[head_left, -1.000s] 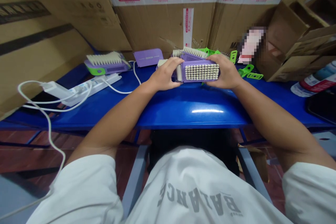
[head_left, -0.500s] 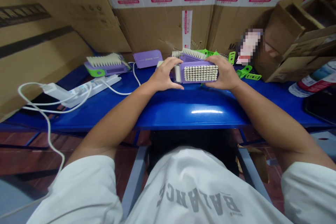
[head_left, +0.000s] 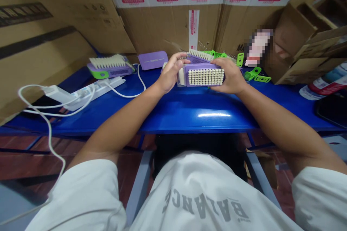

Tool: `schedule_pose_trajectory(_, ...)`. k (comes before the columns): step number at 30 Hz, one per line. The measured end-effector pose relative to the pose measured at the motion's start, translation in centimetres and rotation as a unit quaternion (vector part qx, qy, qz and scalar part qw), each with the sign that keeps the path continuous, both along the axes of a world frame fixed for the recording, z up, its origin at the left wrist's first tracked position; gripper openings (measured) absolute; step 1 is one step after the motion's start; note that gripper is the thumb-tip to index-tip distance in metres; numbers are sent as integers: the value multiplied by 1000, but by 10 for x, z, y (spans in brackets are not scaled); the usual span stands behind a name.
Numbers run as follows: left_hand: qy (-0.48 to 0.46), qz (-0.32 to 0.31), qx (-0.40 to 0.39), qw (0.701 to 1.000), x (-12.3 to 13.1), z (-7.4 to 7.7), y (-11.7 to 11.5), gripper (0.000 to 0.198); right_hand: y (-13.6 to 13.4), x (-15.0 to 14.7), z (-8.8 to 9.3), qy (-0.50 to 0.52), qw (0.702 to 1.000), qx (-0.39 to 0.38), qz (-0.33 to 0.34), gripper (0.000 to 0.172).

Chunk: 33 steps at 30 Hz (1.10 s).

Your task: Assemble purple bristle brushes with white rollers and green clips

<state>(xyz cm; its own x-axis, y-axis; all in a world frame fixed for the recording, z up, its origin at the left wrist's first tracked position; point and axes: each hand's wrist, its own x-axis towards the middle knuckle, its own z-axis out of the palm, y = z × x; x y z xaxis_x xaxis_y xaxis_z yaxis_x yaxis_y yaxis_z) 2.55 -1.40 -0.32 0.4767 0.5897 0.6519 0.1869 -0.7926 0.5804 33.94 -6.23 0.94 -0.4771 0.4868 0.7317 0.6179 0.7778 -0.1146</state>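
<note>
Both my hands hold a purple brush (head_left: 202,75) with a block of cream bristles facing me, just above the blue table (head_left: 189,110). My left hand (head_left: 170,73) is curled around its left end, where a white side piece shows. On the right end, my right hand (head_left: 230,75) grips with the fingers wrapped over the top. Behind the held brush lies another purple brush (head_left: 199,56) with its bristles up.
A green and purple brush (head_left: 110,65) and a flat purple lid (head_left: 152,60) lie at the back left. A white power strip (head_left: 89,88) with cables sits left. Green plastic parts (head_left: 253,73) lie right, before cardboard boxes (head_left: 303,39). A bottle (head_left: 322,86) lies far right.
My left hand has shifted up along the brush's left end, with the fingers now higher over the top. The brush has tilted slightly, and my right hand keeps its grip.
</note>
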Motion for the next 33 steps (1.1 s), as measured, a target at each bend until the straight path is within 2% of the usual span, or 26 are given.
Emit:
schedule_pose_trajectory(3, -33, -17, -73, 997, 4, 4, -7, 83, -4, -4, -1, -4, 1000, -14, -6, 89)
schedule_pose_trajectory(5, -39, -30, -91, 995, 3, 7, -9, 85, -6, -8, -2, -2, 1000, -12, -1, 90)
schedule_pose_trajectory(11, -49, -35, -104, 993, -2, 11, -8, 91, -12, -19, -5, 6, 1000, -4, 3, 90)
schedule_pose_trajectory(17, -52, -10, -113, 992, 8, 5, -11, 87, -18, -24, -8, -6, 1000, -5, 23, 89)
schedule_pose_trajectory(23, -69, -39, -150, 986, 4, 7, -15, 91, -18, -25, -6, -7, 999, -12, 36, 91)
schedule_pose_trajectory(29, -30, -123, -179, 976, -6, 11, -12, 90, -15, -20, 2, -9, 1000, -13, 13, 89)
schedule_pose_trajectory(33, -43, -99, -169, 980, -10, 10, -6, 96, -12, -14, 2, -4, 1000, 0, 7, 84)
